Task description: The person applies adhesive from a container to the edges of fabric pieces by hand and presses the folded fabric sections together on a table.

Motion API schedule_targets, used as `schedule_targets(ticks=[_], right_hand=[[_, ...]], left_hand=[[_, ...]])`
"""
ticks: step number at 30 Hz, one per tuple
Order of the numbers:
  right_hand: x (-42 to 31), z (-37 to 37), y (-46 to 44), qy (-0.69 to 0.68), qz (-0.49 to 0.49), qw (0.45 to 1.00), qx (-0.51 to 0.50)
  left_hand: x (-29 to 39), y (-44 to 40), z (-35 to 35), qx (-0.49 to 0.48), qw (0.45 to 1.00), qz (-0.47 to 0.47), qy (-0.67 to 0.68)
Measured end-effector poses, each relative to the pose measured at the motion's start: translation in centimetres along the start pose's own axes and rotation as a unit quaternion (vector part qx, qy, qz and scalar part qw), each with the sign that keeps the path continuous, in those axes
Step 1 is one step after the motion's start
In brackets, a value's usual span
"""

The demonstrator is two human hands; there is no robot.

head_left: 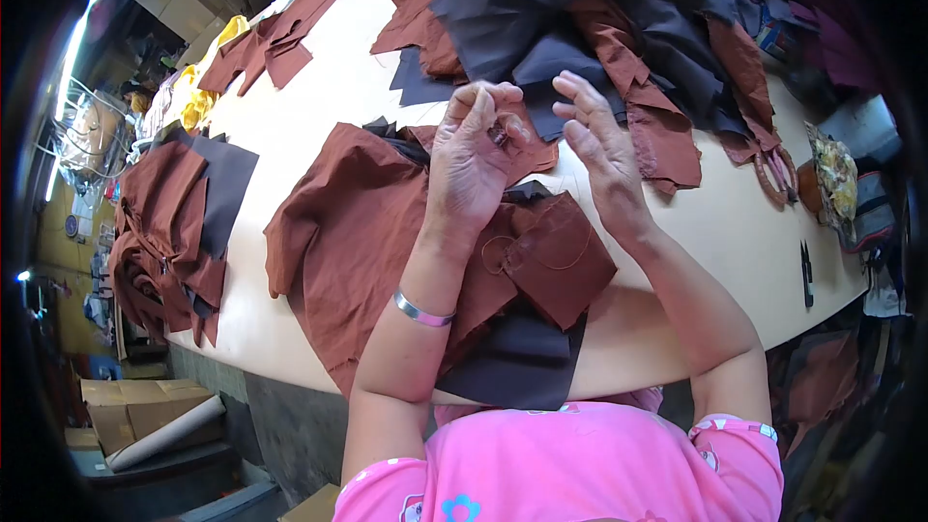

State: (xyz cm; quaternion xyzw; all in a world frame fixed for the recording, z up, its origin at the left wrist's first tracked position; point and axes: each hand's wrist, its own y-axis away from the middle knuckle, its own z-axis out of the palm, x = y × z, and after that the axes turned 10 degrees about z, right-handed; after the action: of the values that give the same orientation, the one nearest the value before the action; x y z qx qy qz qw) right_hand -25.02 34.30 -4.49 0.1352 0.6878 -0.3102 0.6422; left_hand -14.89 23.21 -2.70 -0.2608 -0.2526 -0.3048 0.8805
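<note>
My left hand, with a silver bracelet on the forearm, is raised over the table, its thumb and fingertips pinched together. Something small and dark shows between the curled fingers, too small to name. Beside it my right hand hangs open with its fingers apart. Below both hands lies a reddish-brown fabric piece with a loose loop of thread across it. A larger brown cloth spreads to the left, partly behind my left forearm. Dark fabric sticks out underneath, near the table's front edge.
A big heap of dark and brown fabric covers the table's far side. Another brown bundle lies at the left edge, and cut brown pieces lie far left. A slim black tool rests at the right. Cardboard boxes stand lower left.
</note>
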Motion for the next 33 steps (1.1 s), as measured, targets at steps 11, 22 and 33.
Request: schedule_targets(ticks=[11,22,33], right_hand=[[3.3,-0.8,-0.7,0.037,0.068,0.997,-0.024],[4.1,-0.7,-0.6,0.093,0.06,0.993,-0.04],[5.1,-0.9,-0.7,0.179,-0.009,0.983,-0.024]], left_hand=[[-0.6,-0.7,-3.0,-0.115,0.99,-0.022,0.073],[-1.2,-0.6,-3.4,-0.149,0.987,-0.059,0.008],[-0.6,0.6,-0.4,-0.076,0.984,-0.056,-0.151]])
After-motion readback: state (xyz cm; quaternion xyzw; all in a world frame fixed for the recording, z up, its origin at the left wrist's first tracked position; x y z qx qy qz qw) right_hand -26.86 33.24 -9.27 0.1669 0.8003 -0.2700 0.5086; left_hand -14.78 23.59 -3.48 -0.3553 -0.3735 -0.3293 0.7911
